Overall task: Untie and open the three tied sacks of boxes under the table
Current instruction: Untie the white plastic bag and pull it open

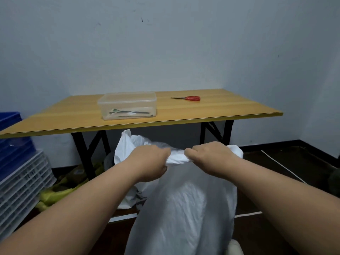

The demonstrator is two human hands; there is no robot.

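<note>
You have both hands on the gathered neck of the white sack (184, 208), which stands on the floor just in front of the table (184, 115), not under it. Left hand (149, 162) and right hand (211, 157) are each fisted tight round the bunched fabric, close together, a short twist of cloth between them. No knot or tie is visible; your knuckles hide it, so I can't tell if it's loose yet. Likely step: working the neck open. Keep the fists close, pull apart evenly and level, don't yank upward or the sack will likely tip toward you. If a tie is in there, pinch it with your fingertips instead of hauling on cloth. A second white sack (127, 144) sits behind, half under the table edge, mouth looking floppy. Yellow material (55, 194) lies on the floor left, by the table leg (82, 153). Stacked crates (20, 181) crowd the left side. Scissors (187, 98) and a clear box (128, 105) sit on the tabletop, well apart. A white strip (281, 164) runs along the floor at right.
</note>
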